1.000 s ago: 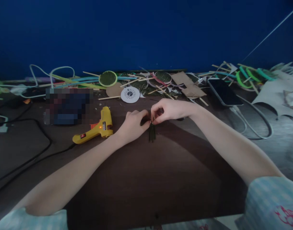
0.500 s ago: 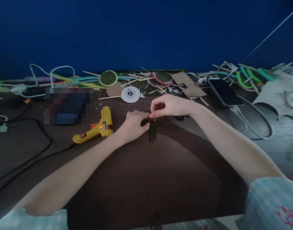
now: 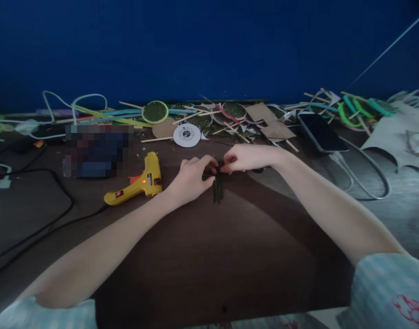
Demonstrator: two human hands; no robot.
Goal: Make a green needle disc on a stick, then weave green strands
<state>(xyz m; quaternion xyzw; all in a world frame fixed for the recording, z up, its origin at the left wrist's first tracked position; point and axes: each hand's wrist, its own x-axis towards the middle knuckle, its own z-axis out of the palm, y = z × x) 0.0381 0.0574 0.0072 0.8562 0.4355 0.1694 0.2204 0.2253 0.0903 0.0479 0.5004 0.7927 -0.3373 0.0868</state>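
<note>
A small dark green craft piece [image 3: 217, 187] with a narrow stem hanging toward me lies on the dark brown table [image 3: 209, 256] at mid-distance. My left hand [image 3: 192, 176] pinches its top from the left, fingers curled. My right hand [image 3: 245, 157] pinches the same top from the right, fingertips meeting those of the left. What the fingertips do at the top is hidden. A yellow glue gun [image 3: 140, 182] with a lit orange lamp lies just left of my left hand.
Coloured straws, wooden sticks, round green discs [image 3: 155, 112], a white round label [image 3: 186, 135] and cardboard scraps [image 3: 269, 121] litter the back edge. A phone [image 3: 320, 132] on a white cable lies at right. Black cables [image 3: 41, 228] run at left, beside a blurred-out object [image 3: 98, 151].
My right hand came down from a slightly raised position and now meets my left hand at the top of the dark piece. The piece has barely moved.
</note>
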